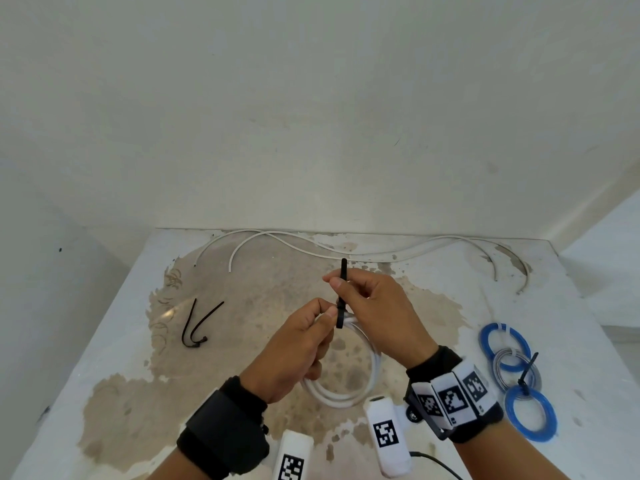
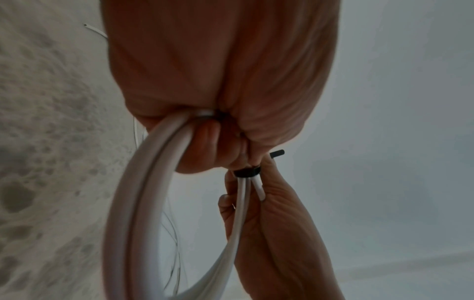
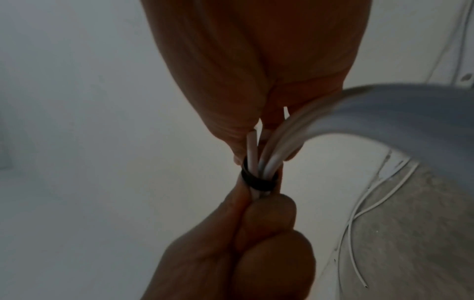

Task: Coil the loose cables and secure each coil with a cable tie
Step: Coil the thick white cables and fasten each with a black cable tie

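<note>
White cable coil [image 1: 349,382] held up over the middle of the tabletop [image 1: 571,306]; left hand [image 1: 294,348] curled round the bundled strands just beside the black cable tie [image 1: 341,306]; right hand [image 1: 377,306] pinches the tie's tail, pointing up; band already looped round the strands; cable looks light, springy, smooth, so likely to fan out if released; grip close to the tie; two loose white cables [image 1: 346,249] along the far edge; tied blue coils [image 1: 519,379] near the right edge.
</note>
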Demonstrator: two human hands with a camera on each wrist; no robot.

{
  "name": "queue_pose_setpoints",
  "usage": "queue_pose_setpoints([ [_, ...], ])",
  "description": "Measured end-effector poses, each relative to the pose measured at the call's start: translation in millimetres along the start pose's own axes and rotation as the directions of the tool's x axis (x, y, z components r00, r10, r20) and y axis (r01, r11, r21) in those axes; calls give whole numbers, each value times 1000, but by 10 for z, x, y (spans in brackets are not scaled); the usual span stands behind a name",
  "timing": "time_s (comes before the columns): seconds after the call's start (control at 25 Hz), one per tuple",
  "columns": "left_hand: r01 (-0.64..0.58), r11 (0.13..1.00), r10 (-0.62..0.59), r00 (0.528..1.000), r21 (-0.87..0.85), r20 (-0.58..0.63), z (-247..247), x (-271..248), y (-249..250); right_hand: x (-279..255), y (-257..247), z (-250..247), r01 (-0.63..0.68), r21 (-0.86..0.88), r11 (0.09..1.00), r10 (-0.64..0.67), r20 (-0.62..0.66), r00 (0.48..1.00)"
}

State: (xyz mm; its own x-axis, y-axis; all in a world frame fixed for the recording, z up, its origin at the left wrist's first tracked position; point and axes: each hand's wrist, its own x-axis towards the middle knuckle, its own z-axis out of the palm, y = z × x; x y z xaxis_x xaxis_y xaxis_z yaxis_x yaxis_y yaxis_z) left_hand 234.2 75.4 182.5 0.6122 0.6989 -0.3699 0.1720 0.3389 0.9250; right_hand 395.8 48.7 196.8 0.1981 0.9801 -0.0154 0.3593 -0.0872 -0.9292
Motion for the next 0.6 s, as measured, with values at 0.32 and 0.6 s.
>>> queue_pose_setpoints([
  [0.32,79,995,-78,997,-59,28,39,41,81,27,47,-62,18,-86,996,-22,-45,999],
  [0.6,127,991,-128,992,-49,-12,95,74,62,55,88,-108,-82,-44,996,82,2,997],
])
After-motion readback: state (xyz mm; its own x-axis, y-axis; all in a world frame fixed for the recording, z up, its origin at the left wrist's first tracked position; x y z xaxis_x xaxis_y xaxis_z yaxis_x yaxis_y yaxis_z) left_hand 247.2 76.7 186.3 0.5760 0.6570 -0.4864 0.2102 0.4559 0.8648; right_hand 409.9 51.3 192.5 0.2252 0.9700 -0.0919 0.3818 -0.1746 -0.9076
